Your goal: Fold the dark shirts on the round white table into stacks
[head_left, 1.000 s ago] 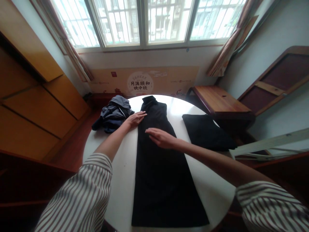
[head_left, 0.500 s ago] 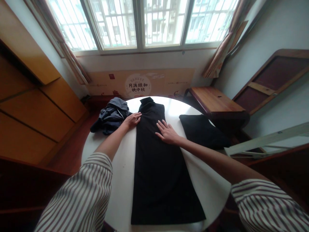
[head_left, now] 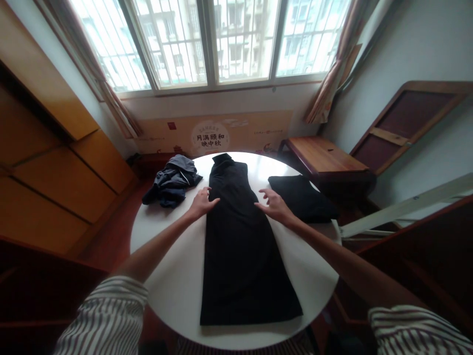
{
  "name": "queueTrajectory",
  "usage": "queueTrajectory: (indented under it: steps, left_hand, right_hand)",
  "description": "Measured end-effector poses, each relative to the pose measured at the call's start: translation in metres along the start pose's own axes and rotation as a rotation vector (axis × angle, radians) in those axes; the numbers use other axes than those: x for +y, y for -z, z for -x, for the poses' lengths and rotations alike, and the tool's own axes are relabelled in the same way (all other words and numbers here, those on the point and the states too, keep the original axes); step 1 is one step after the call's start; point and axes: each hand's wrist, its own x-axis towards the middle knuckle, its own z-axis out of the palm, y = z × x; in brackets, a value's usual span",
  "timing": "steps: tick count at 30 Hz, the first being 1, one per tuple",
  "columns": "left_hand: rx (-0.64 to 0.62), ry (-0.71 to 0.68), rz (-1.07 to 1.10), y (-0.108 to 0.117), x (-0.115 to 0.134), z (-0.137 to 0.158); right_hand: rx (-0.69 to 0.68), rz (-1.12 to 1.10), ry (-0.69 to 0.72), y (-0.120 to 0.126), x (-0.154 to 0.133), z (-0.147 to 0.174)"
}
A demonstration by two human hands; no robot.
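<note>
On one table [head_left: 173, 268], two hands [head_left: 200, 203] [head_left: 276, 206] flanking one garment [head_left: 244, 261], two cloth bundles [head_left: 173, 180] [head_left: 301, 199]

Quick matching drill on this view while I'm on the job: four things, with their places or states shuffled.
1. long black garment
2. grey-and-navy bundle
3. folded black cloth
4. left hand

A. crumpled, toward the left side of the white table
B. at the long black garment's left edge, thumb and fingers apart
C. laid out lengthwise along the middle
D. lying flat, toward the right side

Pairs: 1-C, 2-A, 3-D, 4-B
</note>
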Motion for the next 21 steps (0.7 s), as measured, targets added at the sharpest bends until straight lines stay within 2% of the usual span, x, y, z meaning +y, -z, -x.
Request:
queueTrajectory:
  steps: [2,3,4,5,7,10,13,15,18,21]
  left_hand:
    - [-0.034,-0.232,0.000,0.014,0.023,0.038]
    - [-0.113,-0.352,0.017,0.021,0.036,0.060]
    - [-0.250,-0.453,0.033,0.029,0.047,0.084]
    - [-0.364,-0.511,0.031,0.037,0.058,0.108]
    - [-0.486,-0.603,-0.012,0.048,0.074,0.154]
    - [-0.555,-0.723,-0.107,0.056,0.084,0.205]
    - [-0.518,-0.816,-0.196,0.052,0.081,0.229]
    - [-0.469,-0.867,-0.217,0.049,0.079,0.234]
    - [-0.460,-0.857,-0.156,0.051,0.080,0.233]
    - [-0.530,-0.800,-0.098,0.060,0.086,0.231]
  right_hand:
    - [-0.037,0.076,0.159,-0.003,-0.009,0.009]
    - [-0.083,0.103,0.242,-0.004,-0.012,0.016]
    - [-0.141,0.132,0.321,-0.004,-0.015,0.025]
    - [-0.200,0.164,0.392,-0.004,-0.018,0.035]
    - [-0.308,0.223,0.495,0.000,-0.023,0.059]
    - [-0.462,0.238,0.568,0.012,-0.032,0.101]
    - [-0.580,0.204,0.638,0.019,-0.039,0.140]
    - [-0.593,0.236,0.659,0.018,-0.039,0.161]
    - [-0.566,0.347,0.650,0.014,-0.037,0.183]
    - [-0.589,0.401,0.663,0.014,-0.038,0.193]
